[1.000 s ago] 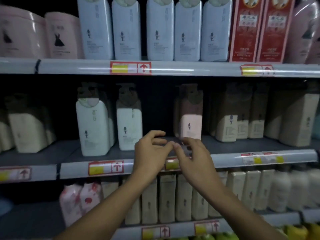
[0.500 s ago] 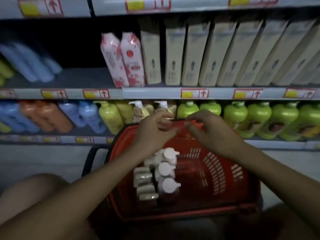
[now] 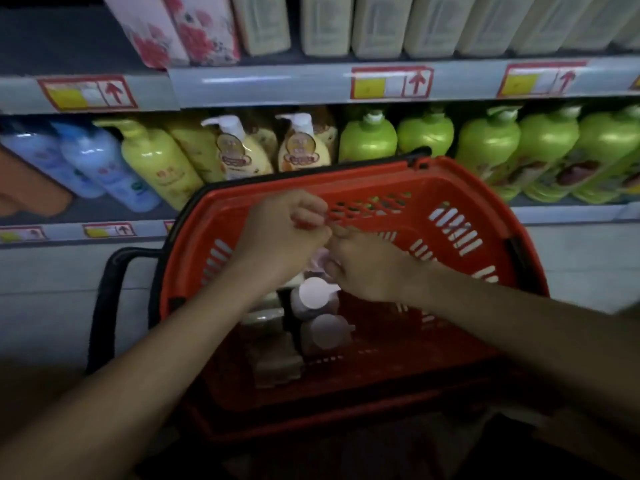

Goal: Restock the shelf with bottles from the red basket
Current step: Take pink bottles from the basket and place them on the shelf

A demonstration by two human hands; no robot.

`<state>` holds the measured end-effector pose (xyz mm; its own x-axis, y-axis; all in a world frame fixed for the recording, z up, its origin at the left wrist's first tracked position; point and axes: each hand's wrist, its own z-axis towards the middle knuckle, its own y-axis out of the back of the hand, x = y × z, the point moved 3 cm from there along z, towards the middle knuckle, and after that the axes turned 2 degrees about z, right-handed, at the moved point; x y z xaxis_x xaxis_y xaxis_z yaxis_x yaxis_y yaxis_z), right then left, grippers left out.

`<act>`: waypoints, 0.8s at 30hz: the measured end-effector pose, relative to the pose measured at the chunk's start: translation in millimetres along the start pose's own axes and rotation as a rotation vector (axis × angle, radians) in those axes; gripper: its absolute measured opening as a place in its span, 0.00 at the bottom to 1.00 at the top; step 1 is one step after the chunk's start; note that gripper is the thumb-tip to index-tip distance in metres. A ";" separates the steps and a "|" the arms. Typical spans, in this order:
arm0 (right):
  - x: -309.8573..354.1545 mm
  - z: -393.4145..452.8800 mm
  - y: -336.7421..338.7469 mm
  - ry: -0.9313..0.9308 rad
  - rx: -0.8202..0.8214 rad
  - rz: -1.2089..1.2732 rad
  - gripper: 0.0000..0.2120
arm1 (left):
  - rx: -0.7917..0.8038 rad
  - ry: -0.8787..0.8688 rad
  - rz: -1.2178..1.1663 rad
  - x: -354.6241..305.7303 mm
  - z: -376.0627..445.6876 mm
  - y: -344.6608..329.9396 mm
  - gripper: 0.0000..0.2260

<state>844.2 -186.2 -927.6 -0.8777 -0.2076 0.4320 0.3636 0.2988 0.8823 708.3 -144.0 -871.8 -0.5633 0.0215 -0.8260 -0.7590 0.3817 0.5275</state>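
The red basket [image 3: 460,188] sits in front of me below the shelves. Several bottles stand in its left half: two with round white caps [image 3: 313,295] [image 3: 327,331] and beige ones [image 3: 273,362] beside them. Both of my hands hang over the basket, fingertips nearly meeting. My left hand [image 3: 280,237] has loosely curled fingers and holds nothing. My right hand [image 3: 367,268] is lower, its thumb just at the top of a pinkish bottle [image 3: 319,260] that the hands mostly hide. No grip on it shows.
A lower shelf behind the basket carries green bottles [image 3: 488,143], yellow pump bottles [image 3: 239,150] and blue bottles [image 3: 104,164]. The shelf above [image 3: 259,81] holds beige cartons and floral packs. A black basket handle [image 3: 107,282] sticks out to the left.
My view dropped from the upper shelves to the basket. Both hands came down with it and now sit lower, inside the basket rim and just above the bottles.
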 end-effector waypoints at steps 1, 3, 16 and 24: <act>-2.7 4.0 -8.1 0.008 0.043 -0.012 0.30 | 0.011 0.007 0.007 0.0 2.7 -1.8 0.12; -5.1 10.5 -19.2 0.007 0.129 -0.070 0.32 | 0.016 -0.031 0.032 -3.6 8.3 -3.8 0.11; -3.7 -11.6 26.8 -0.116 -0.180 -0.231 0.18 | -0.026 -0.158 0.233 12.0 -17.9 -6.1 0.14; -1.4 -58.8 111.2 -0.339 -0.551 -0.074 0.20 | 0.228 -0.299 0.131 -5.1 -24.1 -46.0 0.32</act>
<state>904.3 -207.5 -819.1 -0.9236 0.1231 0.3630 0.3260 -0.2454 0.9129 738.1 -184.0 -887.1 -0.5049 0.3387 -0.7939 -0.5764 0.5523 0.6022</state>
